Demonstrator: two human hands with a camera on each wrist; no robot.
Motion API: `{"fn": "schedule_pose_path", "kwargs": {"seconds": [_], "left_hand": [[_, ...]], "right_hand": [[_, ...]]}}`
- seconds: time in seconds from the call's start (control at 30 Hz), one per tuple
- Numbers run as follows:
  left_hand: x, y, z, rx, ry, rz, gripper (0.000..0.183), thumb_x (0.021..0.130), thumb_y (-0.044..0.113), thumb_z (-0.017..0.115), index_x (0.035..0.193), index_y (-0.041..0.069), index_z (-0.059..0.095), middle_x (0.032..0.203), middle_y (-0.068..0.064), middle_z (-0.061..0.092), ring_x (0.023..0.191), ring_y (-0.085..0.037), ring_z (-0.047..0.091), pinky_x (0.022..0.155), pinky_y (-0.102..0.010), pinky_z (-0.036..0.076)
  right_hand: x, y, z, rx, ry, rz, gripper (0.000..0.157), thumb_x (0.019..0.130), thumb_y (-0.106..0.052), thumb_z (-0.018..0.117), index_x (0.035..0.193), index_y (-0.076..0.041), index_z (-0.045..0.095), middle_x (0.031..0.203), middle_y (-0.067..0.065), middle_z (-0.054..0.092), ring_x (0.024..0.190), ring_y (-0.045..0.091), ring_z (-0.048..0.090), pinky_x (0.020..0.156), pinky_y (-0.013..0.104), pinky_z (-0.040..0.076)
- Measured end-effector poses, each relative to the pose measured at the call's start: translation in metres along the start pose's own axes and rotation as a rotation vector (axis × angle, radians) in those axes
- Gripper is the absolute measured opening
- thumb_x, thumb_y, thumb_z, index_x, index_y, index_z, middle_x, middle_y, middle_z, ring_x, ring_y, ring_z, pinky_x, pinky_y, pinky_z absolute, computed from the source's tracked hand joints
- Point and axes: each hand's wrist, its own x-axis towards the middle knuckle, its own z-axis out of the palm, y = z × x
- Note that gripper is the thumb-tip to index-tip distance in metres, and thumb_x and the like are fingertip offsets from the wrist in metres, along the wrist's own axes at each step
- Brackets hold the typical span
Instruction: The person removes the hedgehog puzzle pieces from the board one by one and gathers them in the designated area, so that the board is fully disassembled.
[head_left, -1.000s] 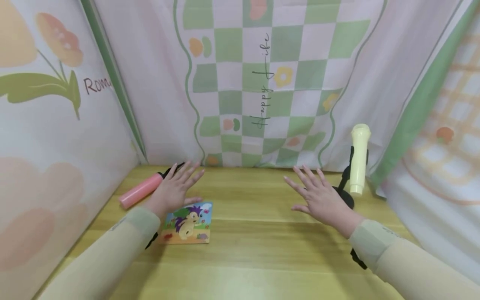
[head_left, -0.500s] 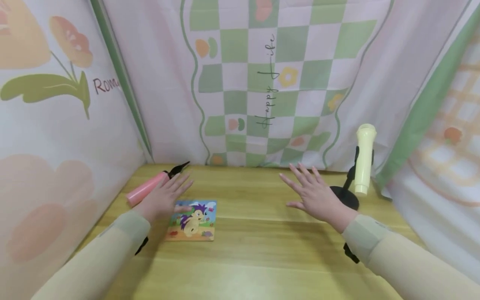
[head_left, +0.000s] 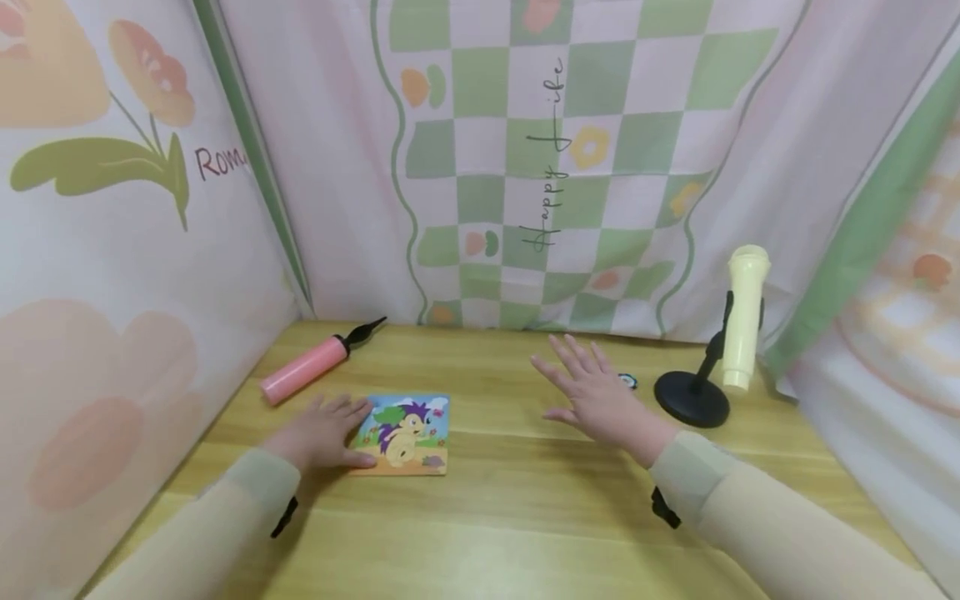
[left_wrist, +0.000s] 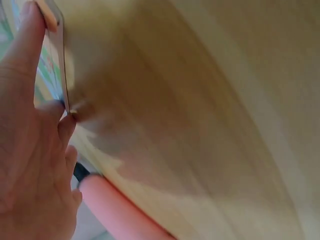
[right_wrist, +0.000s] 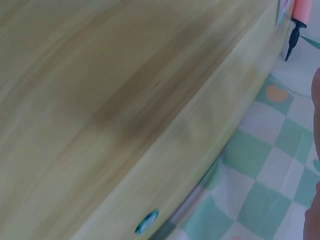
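A thin square board with a purple-spined hedgehog picture (head_left: 408, 437) lies on the wooden table, left of centre. My left hand (head_left: 318, 433) grips its left side, the thumb near the lower corner and the fingertips at the upper left edge. In the left wrist view, the thumb and fingertips of the left hand (left_wrist: 35, 135) touch the board's edge (left_wrist: 64, 65). My right hand (head_left: 596, 400) hovers over the table with spread fingers and holds nothing. Just beyond it sits a small round blue-and-white item (head_left: 627, 381), partly hidden by that hand in the head view.
Behind the left hand lies a pink hand pump (head_left: 307, 368) with a black nozzle. At the right, a pale yellow toy microphone (head_left: 744, 321) stands in a black stand (head_left: 692, 400). A checkered curtain (head_left: 517, 167) hangs along the table's back edge.
My left hand has come down onto the hedgehog board and taken hold of its left side. The right hand has shifted left, uncovering the small round item. The head view has shifted slightly.
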Motion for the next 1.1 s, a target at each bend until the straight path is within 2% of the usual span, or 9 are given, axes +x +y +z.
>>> {"fn": "schedule_pose_path", "kwargs": {"seconds": [0.13,0.23,0.3,0.37,0.5,0.6,0.73,0.9,1.1], "left_hand": [[0.009,0.021,0.000,-0.011,0.001,0.019,0.105,0.082,0.080,0.049,0.156,0.009,0.027,0.160,-0.011,0.025,0.146,-0.038,0.018,0.116,-0.060,0.007],[0.018,0.036,0.002,0.005,0.003,0.030,0.106,0.082,0.082,0.046,0.157,0.011,0.025,0.161,-0.009,0.023,0.147,-0.035,0.018,0.116,-0.058,0.007],[0.024,0.047,0.003,0.014,0.001,0.032,0.106,0.081,0.083,0.045,0.157,0.012,0.025,0.161,-0.007,0.023,0.147,-0.034,0.018,0.117,-0.057,0.007],[0.028,0.059,0.003,0.018,-0.010,0.030,0.107,0.081,0.085,0.042,0.158,0.013,0.023,0.162,-0.005,0.021,0.147,-0.032,0.017,0.117,-0.056,0.006],[0.033,0.078,0.001,0.032,-0.026,0.047,0.109,0.079,0.086,0.040,0.158,0.013,0.024,0.162,-0.005,0.021,0.148,-0.032,0.016,0.117,-0.055,0.006],[0.036,0.088,0.002,0.047,-0.025,0.076,0.111,0.078,0.088,0.041,0.157,0.011,0.026,0.162,-0.008,0.022,0.147,-0.032,0.018,0.117,-0.056,0.008],[0.040,0.091,0.003,0.013,-0.020,0.090,0.114,0.075,0.089,0.042,0.156,0.010,0.028,0.161,-0.009,0.024,0.147,-0.032,0.021,0.117,-0.056,0.009],[0.049,0.085,0.007,-0.072,-0.003,0.081,0.112,0.075,0.085,0.051,0.156,0.010,0.031,0.159,-0.011,0.029,0.145,-0.032,0.024,0.117,-0.057,0.010],[0.050,0.083,0.006,-0.123,-0.051,0.037,0.114,0.073,0.082,0.059,0.158,0.012,0.025,0.162,-0.011,0.021,0.147,-0.033,0.018,0.117,-0.058,0.009]], "right_hand": [[0.017,-0.016,-0.002,0.065,-0.047,0.008,0.081,0.093,-0.053,0.062,0.158,-0.019,0.027,0.162,0.021,0.008,0.147,0.042,0.006,0.113,0.064,0.012],[0.031,-0.027,0.000,0.158,-0.101,0.002,0.080,0.094,-0.050,0.061,0.158,-0.017,0.026,0.162,0.021,0.011,0.147,0.041,0.009,0.114,0.061,0.012],[0.039,-0.034,0.005,0.235,-0.138,-0.018,0.079,0.094,-0.048,0.062,0.157,-0.015,0.027,0.161,0.020,0.017,0.146,0.040,0.015,0.116,0.057,0.014],[0.047,-0.042,0.013,0.302,-0.162,-0.049,0.076,0.093,-0.046,0.065,0.154,-0.012,0.034,0.157,0.019,0.029,0.143,0.038,0.027,0.115,0.054,0.021],[0.059,-0.062,0.033,0.413,-0.206,-0.059,0.063,0.090,-0.040,0.072,0.141,-0.009,0.053,0.131,0.011,0.056,0.117,0.026,0.054,0.101,0.044,0.044],[0.067,-0.079,0.044,0.528,-0.237,-0.016,0.053,0.088,-0.033,0.075,0.132,-0.008,0.060,0.111,0.006,0.058,0.098,0.020,0.058,0.088,0.039,0.050],[0.079,-0.098,0.054,0.644,-0.246,0.087,0.052,0.085,-0.031,0.079,0.127,-0.005,0.061,0.105,0.006,0.058,0.094,0.021,0.058,0.085,0.039,0.050],[0.090,-0.104,0.061,0.715,-0.271,0.236,0.052,0.081,-0.030,0.084,0.121,-0.007,0.061,0.111,0.009,0.059,0.098,0.024,0.058,0.086,0.041,0.051],[0.097,-0.106,0.065,0.751,-0.296,0.317,0.049,0.077,-0.027,0.087,0.116,-0.011,0.061,0.106,0.006,0.058,0.095,0.022,0.057,0.082,0.040,0.051]]}}
